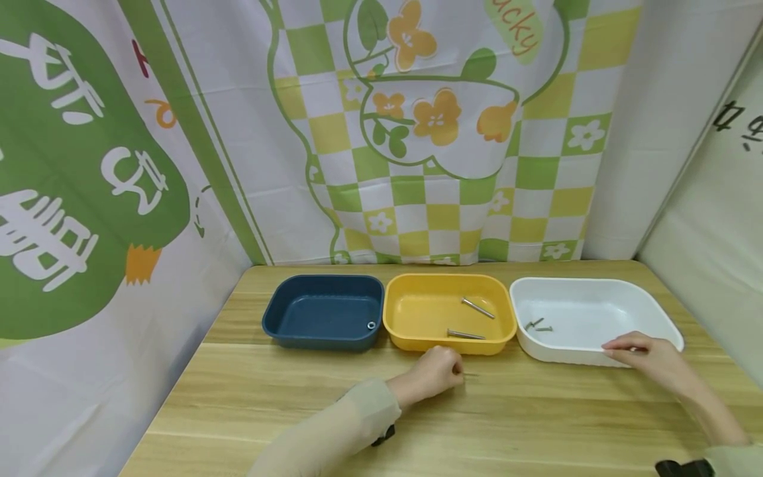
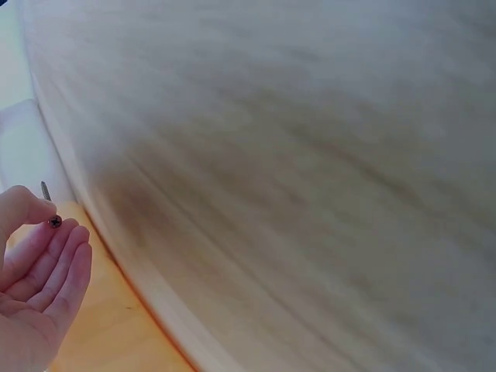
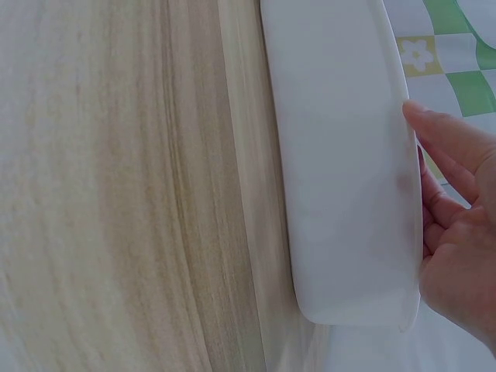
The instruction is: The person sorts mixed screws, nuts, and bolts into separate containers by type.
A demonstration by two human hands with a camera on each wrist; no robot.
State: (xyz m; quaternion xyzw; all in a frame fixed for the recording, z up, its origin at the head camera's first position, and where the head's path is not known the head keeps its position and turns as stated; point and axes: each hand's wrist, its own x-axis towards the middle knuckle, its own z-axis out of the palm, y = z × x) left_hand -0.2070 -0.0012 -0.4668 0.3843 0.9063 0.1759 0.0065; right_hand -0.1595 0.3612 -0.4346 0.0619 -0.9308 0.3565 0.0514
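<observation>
Three trays stand in a row on the wooden table point(image 1: 536, 424): a blue tray point(image 1: 286, 317), a yellow tray point(image 1: 417, 311) and a white tray point(image 1: 596, 308). My left hand point(image 1: 457, 372) hovers just before the yellow tray and pinches a small dark screw point(image 2: 53, 221) between thumb and fingers. My right hand point(image 1: 620, 350) grips the near rim of the white tray point(image 3: 349, 170), thumb over the edge. Two long silver bolts point(image 1: 477, 308) lie in the yellow tray, small screws point(image 1: 538, 325) in the white one, and a small ring point(image 1: 371, 325) in the blue one.
A printed green, yellow and white cloth point(image 1: 417, 132) hangs close behind the trays and along both sides of the table. Bare wood stretches from the trays to the near table edge.
</observation>
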